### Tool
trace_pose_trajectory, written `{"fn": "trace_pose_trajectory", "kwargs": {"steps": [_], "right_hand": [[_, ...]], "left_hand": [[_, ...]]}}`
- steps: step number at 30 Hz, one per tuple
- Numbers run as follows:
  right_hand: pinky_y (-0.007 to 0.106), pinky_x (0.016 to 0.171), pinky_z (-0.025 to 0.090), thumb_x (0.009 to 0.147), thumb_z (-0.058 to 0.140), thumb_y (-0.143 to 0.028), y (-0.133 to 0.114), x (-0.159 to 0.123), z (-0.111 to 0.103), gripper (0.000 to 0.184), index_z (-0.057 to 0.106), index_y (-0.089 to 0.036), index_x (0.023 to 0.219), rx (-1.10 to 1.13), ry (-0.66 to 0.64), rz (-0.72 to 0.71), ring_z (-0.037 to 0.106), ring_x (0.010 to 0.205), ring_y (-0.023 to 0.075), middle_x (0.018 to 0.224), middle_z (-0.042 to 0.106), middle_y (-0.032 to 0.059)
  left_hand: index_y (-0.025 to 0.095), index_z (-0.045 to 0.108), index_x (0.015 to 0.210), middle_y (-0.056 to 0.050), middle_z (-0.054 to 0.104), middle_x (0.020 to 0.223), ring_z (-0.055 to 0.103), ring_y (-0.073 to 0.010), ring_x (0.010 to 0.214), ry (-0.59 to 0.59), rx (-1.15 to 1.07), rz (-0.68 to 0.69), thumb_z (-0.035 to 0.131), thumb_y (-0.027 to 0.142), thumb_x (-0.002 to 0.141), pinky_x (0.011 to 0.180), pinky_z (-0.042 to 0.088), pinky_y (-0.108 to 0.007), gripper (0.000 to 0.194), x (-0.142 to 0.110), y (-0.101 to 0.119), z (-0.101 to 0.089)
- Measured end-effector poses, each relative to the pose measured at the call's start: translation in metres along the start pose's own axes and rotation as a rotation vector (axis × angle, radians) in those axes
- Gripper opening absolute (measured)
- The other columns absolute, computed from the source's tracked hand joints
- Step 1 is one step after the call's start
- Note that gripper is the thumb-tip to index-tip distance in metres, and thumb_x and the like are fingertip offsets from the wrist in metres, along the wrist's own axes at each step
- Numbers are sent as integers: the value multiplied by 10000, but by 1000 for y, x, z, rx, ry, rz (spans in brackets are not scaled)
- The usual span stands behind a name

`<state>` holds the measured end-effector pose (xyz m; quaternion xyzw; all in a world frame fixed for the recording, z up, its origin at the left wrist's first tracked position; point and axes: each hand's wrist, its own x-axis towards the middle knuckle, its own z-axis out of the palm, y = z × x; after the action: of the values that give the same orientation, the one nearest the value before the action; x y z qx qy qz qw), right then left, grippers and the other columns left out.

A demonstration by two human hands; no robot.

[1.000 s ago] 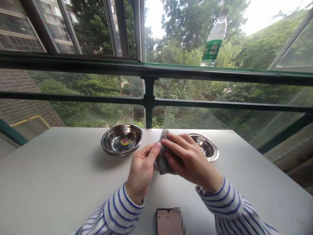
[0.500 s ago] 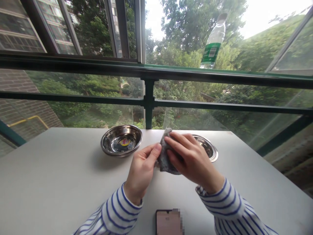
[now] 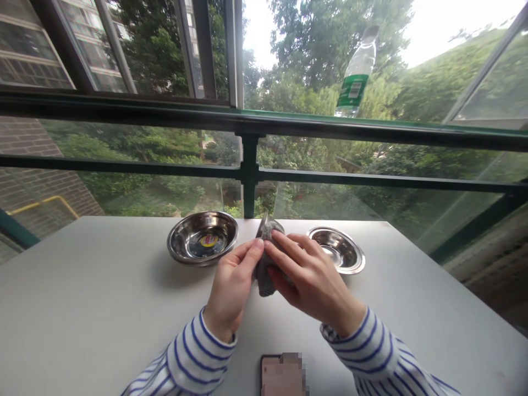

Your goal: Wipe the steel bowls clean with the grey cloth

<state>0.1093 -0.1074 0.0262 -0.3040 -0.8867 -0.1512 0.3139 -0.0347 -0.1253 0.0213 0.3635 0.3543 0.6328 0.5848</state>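
Note:
A grey mesh-like cloth (image 3: 266, 283) is held between my two hands above the middle of the table. A flat, pointed metal piece (image 3: 263, 221) sticks up from its top; its lower part is hidden, so its exact kind does not show. My left hand (image 3: 233, 280) pinches this piece at the cloth's left edge, thumb on top. My right hand (image 3: 311, 272) presses the cloth against it from the right, fingers bent over the cloth.
On the white table (image 3: 103, 308), a steel bowl (image 3: 177, 256) with a yellow sticker stands back left, and a smaller steel bowl (image 3: 355, 264) back right. A phone (image 3: 280, 377) lies at the front. Behind are a green railing (image 3: 249, 159) and a plastic bottle (image 3: 357, 77).
The cloth and both hands have shifted slightly left. The pointed tip now shows above the cloth, and more of the right bowl is visible.

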Motion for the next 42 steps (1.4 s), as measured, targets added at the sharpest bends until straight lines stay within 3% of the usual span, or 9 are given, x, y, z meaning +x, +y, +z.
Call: {"fn": "trace_pose_trajectory", "kwargs": {"steps": [8, 15, 21, 25, 33, 42], "right_hand": [[435, 824, 458, 837, 484, -244, -1, 1, 1, 409, 493, -182, 1241, -30, 17, -30, 468, 1059, 267, 1288, 494, 95], [415, 871, 452, 869, 420, -249, 19, 3, -9, 364, 524, -138, 1200, 88, 56, 239, 518, 1006, 240, 1180, 567, 114], [467, 871, 434, 827, 510, -381, 0, 1, -4, 440, 522, -168, 1211, 63, 20, 50, 448, 1084, 294, 1258, 515, 98], [468, 892, 421, 836, 516, -321, -7, 0, 5, 381, 536, -197, 1195, 70, 59, -2, 414, 1125, 295, 1274, 506, 73], [394, 908, 444, 877, 442, -193, 18, 1, 6, 324, 522, -176, 1191, 299, 130, 241, 497, 1067, 215, 1218, 533, 100], [423, 873, 458, 830, 452, -118, 4, 0, 9, 380, 496, -161, 1204, 197, 31, -70, 454, 1069, 241, 1269, 499, 101]], "left_hand": [[162, 698, 910, -38, 705, 819, 633, -147, 785, 17, -36, 10, 655, 290, 726, 788, 473, -261, 229, -1, 5, 1], [157, 701, 913, -39, 704, 796, 631, -145, 715, -75, -4, -50, 626, 270, 758, 689, 498, -266, 206, -8, 2, 6], [165, 709, 860, -16, 699, 744, 620, -116, 646, 47, -83, -30, 635, 265, 749, 638, 489, -224, 167, -5, 6, 3], [161, 708, 836, -8, 694, 722, 621, -117, 662, 106, -105, 47, 643, 248, 740, 615, 480, -202, 145, -3, 5, 2], [151, 693, 895, -11, 684, 665, 625, -133, 640, 118, -104, 13, 619, 290, 759, 607, 488, -236, 209, -4, 6, 7], [146, 682, 947, -17, 677, 722, 620, -142, 706, 143, -96, 67, 607, 331, 757, 648, 483, -235, 275, -1, 4, 3]]}}
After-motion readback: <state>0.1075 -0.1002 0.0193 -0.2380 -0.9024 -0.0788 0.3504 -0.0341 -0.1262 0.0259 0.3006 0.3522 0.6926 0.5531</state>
